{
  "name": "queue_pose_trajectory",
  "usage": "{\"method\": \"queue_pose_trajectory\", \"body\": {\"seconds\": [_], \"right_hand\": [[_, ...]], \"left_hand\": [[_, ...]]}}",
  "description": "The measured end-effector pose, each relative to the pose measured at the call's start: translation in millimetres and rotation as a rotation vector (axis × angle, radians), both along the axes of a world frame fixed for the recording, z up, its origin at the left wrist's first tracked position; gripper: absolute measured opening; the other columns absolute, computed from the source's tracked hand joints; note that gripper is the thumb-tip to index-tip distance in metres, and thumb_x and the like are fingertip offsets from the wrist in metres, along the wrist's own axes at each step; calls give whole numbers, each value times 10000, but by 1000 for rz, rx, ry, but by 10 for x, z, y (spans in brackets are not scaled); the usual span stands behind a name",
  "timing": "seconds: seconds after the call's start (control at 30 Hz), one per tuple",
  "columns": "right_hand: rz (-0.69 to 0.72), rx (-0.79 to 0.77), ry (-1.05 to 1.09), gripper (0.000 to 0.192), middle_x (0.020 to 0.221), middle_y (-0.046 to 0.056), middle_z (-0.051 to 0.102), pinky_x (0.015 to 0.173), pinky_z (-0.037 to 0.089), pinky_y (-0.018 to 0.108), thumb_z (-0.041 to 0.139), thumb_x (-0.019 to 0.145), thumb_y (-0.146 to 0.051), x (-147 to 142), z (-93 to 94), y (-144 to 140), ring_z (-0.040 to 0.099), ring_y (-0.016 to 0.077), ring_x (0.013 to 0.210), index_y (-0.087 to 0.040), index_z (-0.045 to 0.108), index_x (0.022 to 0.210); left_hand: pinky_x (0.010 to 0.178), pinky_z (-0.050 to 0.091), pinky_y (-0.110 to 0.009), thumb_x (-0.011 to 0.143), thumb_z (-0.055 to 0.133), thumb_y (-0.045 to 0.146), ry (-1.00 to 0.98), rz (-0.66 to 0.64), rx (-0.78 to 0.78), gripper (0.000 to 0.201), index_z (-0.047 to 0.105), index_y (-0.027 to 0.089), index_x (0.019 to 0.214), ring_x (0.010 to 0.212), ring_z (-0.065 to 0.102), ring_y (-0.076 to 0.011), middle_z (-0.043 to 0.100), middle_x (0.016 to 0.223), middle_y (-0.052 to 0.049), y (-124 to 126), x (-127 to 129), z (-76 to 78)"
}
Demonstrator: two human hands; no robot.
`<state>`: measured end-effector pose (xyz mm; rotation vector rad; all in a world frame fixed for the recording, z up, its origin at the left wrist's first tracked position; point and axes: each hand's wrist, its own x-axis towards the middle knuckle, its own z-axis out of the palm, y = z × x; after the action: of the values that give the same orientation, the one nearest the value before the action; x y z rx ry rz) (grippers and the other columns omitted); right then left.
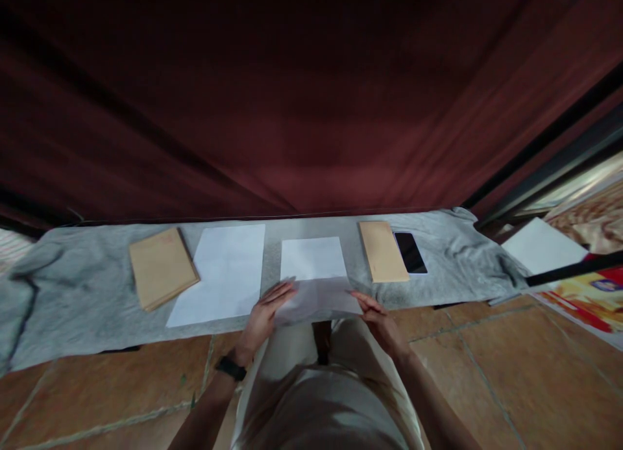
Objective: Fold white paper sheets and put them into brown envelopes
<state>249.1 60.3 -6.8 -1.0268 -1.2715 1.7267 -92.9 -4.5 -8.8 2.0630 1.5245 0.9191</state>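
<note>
A white sheet of paper (312, 258) lies in front of me, its near part bent up from the grey cloth and in shadow. At that part's left edge, my left hand (265, 312) holds the paper, fingers stretched along its surface. My right hand (378, 317) pinches the opposite edge, with the thumb partly hidden. To the left, more white paper (226, 268) lies flat, partly under a stack of brown envelopes (163, 267). A single brown envelope (384, 252) rests right of the sheet, beside a dark-screened phone (411, 252).
A grey cloth (82, 284) covers the long narrow surface, with wrinkles at both ends. Behind it hangs a dark red curtain (311, 125). A white box-like object (544, 245) and a colourful printed package (591, 297) are at the right, past a dark bar. Floor tiles (131, 385) show below.
</note>
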Motion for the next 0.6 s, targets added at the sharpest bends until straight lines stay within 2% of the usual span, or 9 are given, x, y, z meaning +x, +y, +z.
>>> {"method": "queue_pose_trajectory", "body": {"seconds": [0.1, 0.2, 0.3, 0.37, 0.47, 0.6], "right_hand": [[30, 260, -245, 539, 1344, 31, 684, 1126, 446, 493, 596, 781, -193, -52, -102, 76, 598, 281, 1278, -305, 692, 1299], [35, 521, -491, 541, 1261, 37, 702, 1093, 469, 477, 546, 808, -114, -96, -180, 166, 611, 270, 1219, -317, 711, 1282], [25, 695, -710, 543, 1206, 73, 690, 1066, 469, 466, 532, 825, -69, -97, -192, 251, 599, 276, 1161, -314, 735, 1265], [44, 763, -786, 539, 1319, 83, 646, 1092, 439, 492, 541, 832, -61, -75, -174, 295, 559, 301, 1234, -329, 744, 1254], [160, 808, -755, 590, 1503, 42, 549, 1154, 384, 516, 531, 801, -12, -31, -162, 340, 476, 304, 1383, -346, 749, 1236], [253, 765, -653, 601, 1429, 32, 634, 1179, 377, 504, 491, 788, 28, 6, -185, 406, 522, 255, 1374, -312, 765, 1200]], "left_hand": [[1243, 349, -498, 804, 396, -65, -4, -34, -4, 766, 579, 328, 1436, 1463, 445, -193, 509, 1559, 24, 136, -7, -34], [1232, 376, -466, 788, 369, -72, 9, -46, -23, 771, 608, 319, 1408, 1453, 457, -175, 523, 1548, 22, 227, 6, -97], [1237, 367, -468, 782, 373, -65, 74, -50, -49, 758, 622, 306, 1395, 1465, 440, -176, 525, 1547, 8, 225, 28, -104], [1262, 302, -511, 745, 386, -71, 135, -61, -59, 806, 591, 308, 1426, 1486, 410, -190, 511, 1558, 1, 170, 42, -69], [1269, 255, -557, 706, 441, -56, 180, -106, -78, 854, 544, 317, 1466, 1494, 399, -213, 498, 1567, -10, 59, 52, -18], [1227, 359, -518, 735, 490, -47, 123, -126, -95, 755, 637, 338, 1369, 1413, 510, -199, 606, 1469, -7, -1, 36, -27]]}}
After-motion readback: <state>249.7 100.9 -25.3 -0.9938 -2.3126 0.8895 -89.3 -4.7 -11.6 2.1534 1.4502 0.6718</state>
